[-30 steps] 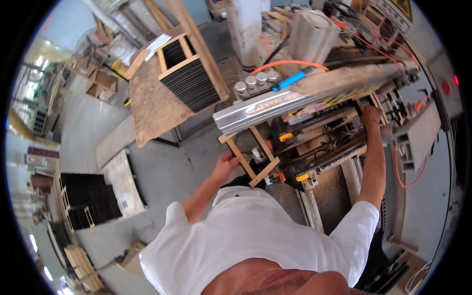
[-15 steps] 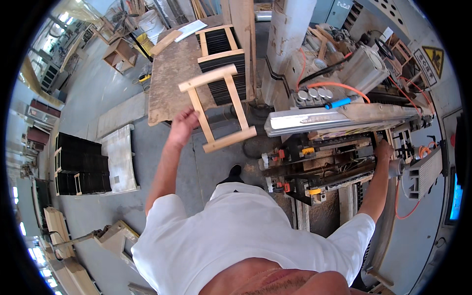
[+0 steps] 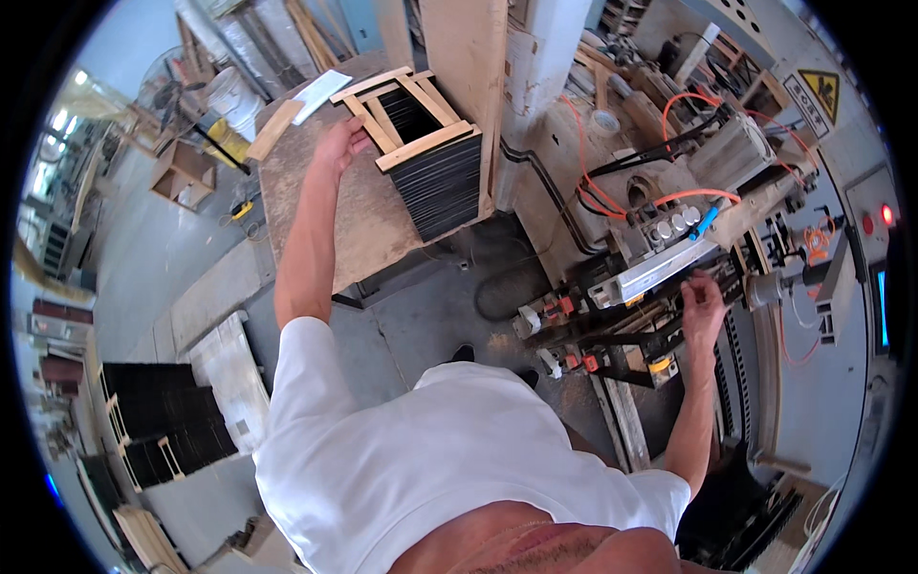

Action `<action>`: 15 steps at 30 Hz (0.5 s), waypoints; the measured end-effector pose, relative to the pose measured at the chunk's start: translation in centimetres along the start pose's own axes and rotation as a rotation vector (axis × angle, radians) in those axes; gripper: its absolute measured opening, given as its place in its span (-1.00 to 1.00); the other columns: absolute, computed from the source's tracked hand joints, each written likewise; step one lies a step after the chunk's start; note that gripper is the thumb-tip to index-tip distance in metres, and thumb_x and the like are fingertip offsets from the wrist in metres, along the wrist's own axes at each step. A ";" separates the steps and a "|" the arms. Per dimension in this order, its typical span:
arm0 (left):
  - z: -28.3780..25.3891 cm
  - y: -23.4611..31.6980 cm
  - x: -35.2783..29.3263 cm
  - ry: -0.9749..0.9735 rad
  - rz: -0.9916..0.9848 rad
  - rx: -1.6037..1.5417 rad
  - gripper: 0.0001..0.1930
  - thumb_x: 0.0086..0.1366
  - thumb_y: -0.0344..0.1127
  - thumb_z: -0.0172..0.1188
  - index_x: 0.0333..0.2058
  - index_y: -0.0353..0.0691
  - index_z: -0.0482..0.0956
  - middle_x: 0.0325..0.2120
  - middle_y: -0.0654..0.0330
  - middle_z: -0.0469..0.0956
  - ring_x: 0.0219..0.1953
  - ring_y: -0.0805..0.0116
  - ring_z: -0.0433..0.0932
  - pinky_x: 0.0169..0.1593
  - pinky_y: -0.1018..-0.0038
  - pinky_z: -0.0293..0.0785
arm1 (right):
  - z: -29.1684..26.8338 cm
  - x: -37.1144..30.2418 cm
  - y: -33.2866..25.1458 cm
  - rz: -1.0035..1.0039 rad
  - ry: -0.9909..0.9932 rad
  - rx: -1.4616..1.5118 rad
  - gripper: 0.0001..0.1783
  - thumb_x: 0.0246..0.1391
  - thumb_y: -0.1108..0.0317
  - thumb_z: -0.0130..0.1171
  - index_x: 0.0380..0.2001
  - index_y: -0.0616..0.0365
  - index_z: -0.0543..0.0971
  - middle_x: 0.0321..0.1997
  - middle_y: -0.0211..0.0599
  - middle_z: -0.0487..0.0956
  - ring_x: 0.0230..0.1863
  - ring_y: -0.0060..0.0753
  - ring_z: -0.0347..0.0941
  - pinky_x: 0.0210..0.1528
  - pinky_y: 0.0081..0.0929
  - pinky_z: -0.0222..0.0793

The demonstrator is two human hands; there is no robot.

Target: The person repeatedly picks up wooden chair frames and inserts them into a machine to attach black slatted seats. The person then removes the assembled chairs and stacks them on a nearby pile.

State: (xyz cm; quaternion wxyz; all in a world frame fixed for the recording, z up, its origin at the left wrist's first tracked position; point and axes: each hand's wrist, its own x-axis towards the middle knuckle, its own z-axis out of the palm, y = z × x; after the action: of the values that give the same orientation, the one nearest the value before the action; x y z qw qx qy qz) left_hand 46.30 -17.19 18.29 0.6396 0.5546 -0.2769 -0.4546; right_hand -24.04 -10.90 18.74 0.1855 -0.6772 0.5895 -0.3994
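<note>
Left grip (image 3: 339,145) holds one wooden frame (image 3: 427,146) (four bars (image 3: 428,102)) atop one stack (image 3: 440,187).

Bare left forearm (image 3: 308,247): stretched well forward
Bare left hand (image 3: 340,145): foremost, fingers slightly bent
Bare right forearm (image 3: 694,411): angled forward, out sideways
Bare right hand (image 3: 704,304): fingers curled

The frame (image 3: 426,146) at my left hand (image 3: 341,145) looks smooth, matt bare wood, the tabletop (image 3: 373,228) rough, blotchy board, the beam (image 3: 662,272) glossy metal, my T-shirt (image 3: 430,440) matt cloth.
</note>
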 end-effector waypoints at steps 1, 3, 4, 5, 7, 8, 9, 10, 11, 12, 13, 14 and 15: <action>0.7 -0.5 0.8 0.047 -0.015 0.082 -0.69 0.31 -0.32 0.16 -0.06 -0.42 0.49 -0.20 0.10 0.57 -0.24 0.34 0.59 -0.14 0.43 0.61 | 0.5 -1.6 -0.7 0.051 0.003 0.014 -0.87 0.03 0.55 0.23 -0.33 0.32 0.52 -0.02 -0.12 0.57 -0.32 -0.49 0.51 -0.22 -0.54 0.44; 1.8 -1.2 1.8 0.139 -0.025 0.274 -0.63 0.21 -0.27 0.32 -0.12 -0.43 0.55 -0.32 0.13 0.60 -0.34 0.40 0.58 -0.35 0.48 0.61 | 0.9 -4.2 -1.0 0.137 0.002 -0.028 -0.87 0.04 0.53 0.22 -0.32 0.33 0.52 -0.05 -0.15 0.57 -0.32 -0.49 0.51 -0.22 -0.53 0.44; 1.7 -1.3 1.9 0.163 -0.012 0.360 -0.62 0.19 -0.25 0.34 -0.12 -0.42 0.56 -0.35 0.13 0.60 -0.35 0.40 0.58 -0.37 0.49 0.59 | 1.0 -5.4 -0.6 0.167 0.001 -0.040 -0.85 0.04 0.52 0.22 -0.29 0.33 0.53 -0.07 -0.17 0.58 -0.32 -0.48 0.51 -0.22 -0.52 0.44; 2.3 -0.5 1.1 0.184 0.005 0.446 -0.60 0.18 -0.23 0.35 -0.12 -0.42 0.56 -0.38 0.13 0.60 -0.36 0.41 0.58 -0.40 0.50 0.57 | 0.9 -6.2 -0.5 0.197 0.019 -0.067 -0.84 0.04 0.52 0.22 -0.27 0.33 0.54 -0.11 -0.18 0.59 -0.32 -0.48 0.52 -0.23 -0.52 0.45; 1.9 -1.3 1.9 0.246 0.170 0.627 -0.55 0.15 -0.18 0.38 -0.10 -0.41 0.56 -0.44 0.11 0.62 -0.38 0.38 0.58 -0.38 0.51 0.53 | 0.7 -7.9 -0.6 0.253 0.050 -0.118 -0.80 0.04 0.51 0.22 -0.23 0.33 0.56 -0.19 -0.19 0.60 -0.32 -0.48 0.54 -0.23 -0.51 0.45; 2.4 -1.3 1.7 0.272 0.307 0.687 -0.54 0.15 -0.17 0.38 -0.10 -0.41 0.56 -0.42 0.10 0.62 -0.37 0.37 0.59 -0.34 0.50 0.53 | 0.5 -8.6 -0.8 0.263 0.060 -0.141 -0.78 0.04 0.50 0.23 -0.21 0.33 0.56 -0.24 -0.20 0.61 -0.33 -0.47 0.54 -0.23 -0.51 0.45; 2.9 -1.5 1.0 0.290 0.447 0.744 -0.54 0.15 -0.17 0.38 -0.10 -0.42 0.55 -0.39 0.09 0.62 -0.36 0.35 0.59 -0.30 0.49 0.53 | 0.1 -9.3 -1.2 0.279 0.075 -0.166 -0.77 0.04 0.50 0.23 -0.19 0.33 0.56 -0.28 -0.21 0.61 -0.33 -0.47 0.55 -0.23 -0.51 0.46; 3.6 -1.7 0.1 0.305 0.590 0.794 -0.53 0.15 -0.16 0.37 -0.09 -0.42 0.55 -0.37 0.09 0.63 -0.34 0.34 0.59 -0.25 0.48 0.54 | -0.4 -9.9 -1.5 0.296 0.091 -0.192 -0.75 0.04 0.50 0.23 -0.17 0.32 0.57 -0.32 -0.23 0.61 -0.33 -0.47 0.55 -0.24 -0.51 0.46; 4.2 -2.1 -0.6 0.261 0.644 0.689 -0.58 0.21 -0.19 0.32 -0.08 -0.40 0.54 -0.28 0.07 0.63 -0.28 0.30 0.60 -0.14 0.45 0.52 | -0.7 -10.5 -1.9 0.292 0.116 -0.191 -0.75 0.04 0.49 0.24 -0.17 0.30 0.57 -0.38 -0.24 0.61 -0.34 -0.46 0.56 -0.23 -0.50 0.47; 6.4 -1.9 -2.8 0.210 0.685 0.600 -0.63 0.25 -0.23 0.27 -0.07 -0.38 0.54 -0.26 0.08 0.62 -0.27 0.31 0.59 -0.14 0.46 0.51 | -1.3 -11.7 -1.5 0.316 0.137 -0.140 -0.78 0.04 0.48 0.23 -0.21 0.28 0.56 -0.36 -0.20 0.61 -0.33 -0.40 0.57 -0.23 -0.46 0.47; 8.7 -1.4 -6.0 0.150 0.722 0.505 -0.68 0.29 -0.27 0.23 -0.07 -0.36 0.54 -0.24 0.08 0.61 -0.26 0.31 0.59 -0.14 0.47 0.51 | -1.9 -12.5 -1.3 0.277 0.136 -0.201 -0.80 0.03 0.47 0.23 -0.23 0.27 0.56 -0.34 -0.19 0.60 -0.33 -0.35 0.57 -0.23 -0.45 0.46; 9.9 -2.2 -8.5 0.101 0.758 0.479 -0.74 0.31 -0.32 0.18 -0.10 -0.35 0.55 -0.26 0.10 0.60 -0.28 0.35 0.58 -0.16 0.49 0.50 | -2.5 -13.1 -1.6 0.239 0.129 -0.267 -0.81 0.01 0.46 0.22 -0.26 0.25 0.55 -0.32 -0.17 0.60 -0.32 -0.30 0.57 -0.23 -0.43 0.46; 10.9 -3.2 -10.9 0.048 0.790 0.451 -0.80 0.34 -0.37 0.12 -0.13 -0.35 0.55 -0.28 0.12 0.59 -0.31 0.39 0.57 -0.19 0.50 0.50 | -3.2 -13.6 -3.1 0.245 0.100 -0.305 -0.81 0.00 0.45 0.23 -0.27 0.23 0.54 -0.27 -0.16 0.60 -0.32 -0.23 0.57 -0.23 -0.41 0.46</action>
State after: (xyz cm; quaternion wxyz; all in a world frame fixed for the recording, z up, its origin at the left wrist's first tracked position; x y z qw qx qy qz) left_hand 31.32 -12.38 19.35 0.6335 0.5422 -0.5444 -0.0912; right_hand -24.26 3.42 18.54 0.0985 -0.5999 0.7298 -0.3128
